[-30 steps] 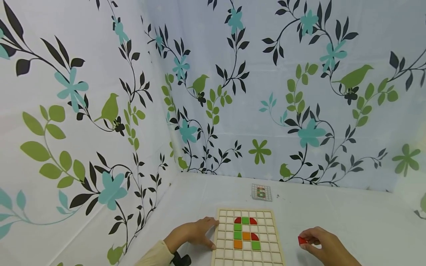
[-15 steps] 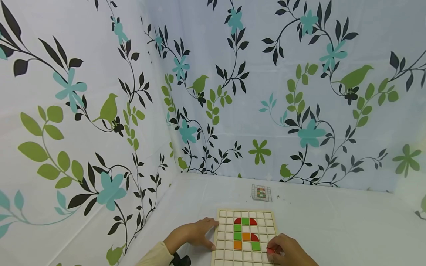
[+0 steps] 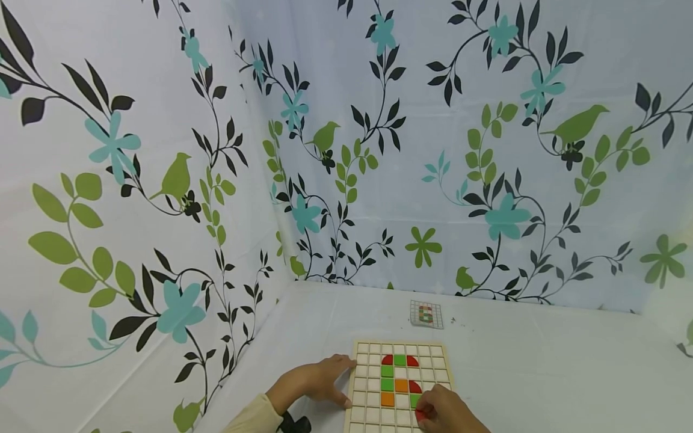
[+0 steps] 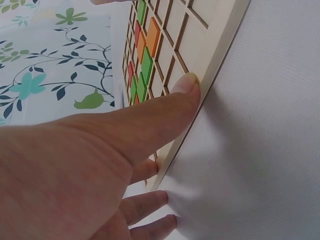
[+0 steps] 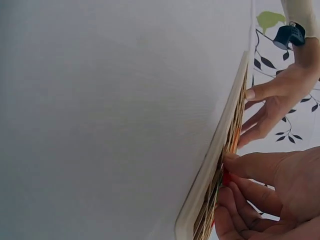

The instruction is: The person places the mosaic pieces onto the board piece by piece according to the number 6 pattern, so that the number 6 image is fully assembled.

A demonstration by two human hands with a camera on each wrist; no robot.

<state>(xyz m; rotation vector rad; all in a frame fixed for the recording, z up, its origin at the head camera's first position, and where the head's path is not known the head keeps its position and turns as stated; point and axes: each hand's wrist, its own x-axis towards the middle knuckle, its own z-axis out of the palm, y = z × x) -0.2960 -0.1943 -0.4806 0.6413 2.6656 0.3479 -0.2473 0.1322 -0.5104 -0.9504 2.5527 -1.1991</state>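
Observation:
A wooden grid board (image 3: 373, 415) lies on the white table, holding several red, green and orange tiles such as the orange tile (image 3: 387, 399). My left hand (image 3: 325, 379) rests at the board's left edge. In the left wrist view, its thumb (image 4: 187, 85) touches the wooden rim while the other fingers stretch along the side, some on the table. Between thumb and fingers, my right hand (image 3: 446, 410) pinches a red tile (image 3: 420, 416) at the board, just below a green tile (image 3: 414, 399). The hand partly hides both tiles.
Behind the board lies a small grid card (image 3: 426, 314) bearing a coloured pattern. Dark specks (image 3: 453, 320) dot the table beside it. A patterned curtain (image 3: 346, 180) with leaves and birds hangs at the back and left. The left wrist wears a black device (image 3: 295, 423).
My right hand has carried the red tile leftward from the table on the right, over the board's right edge, to a spot below the green tile. My left hand has stayed in place.

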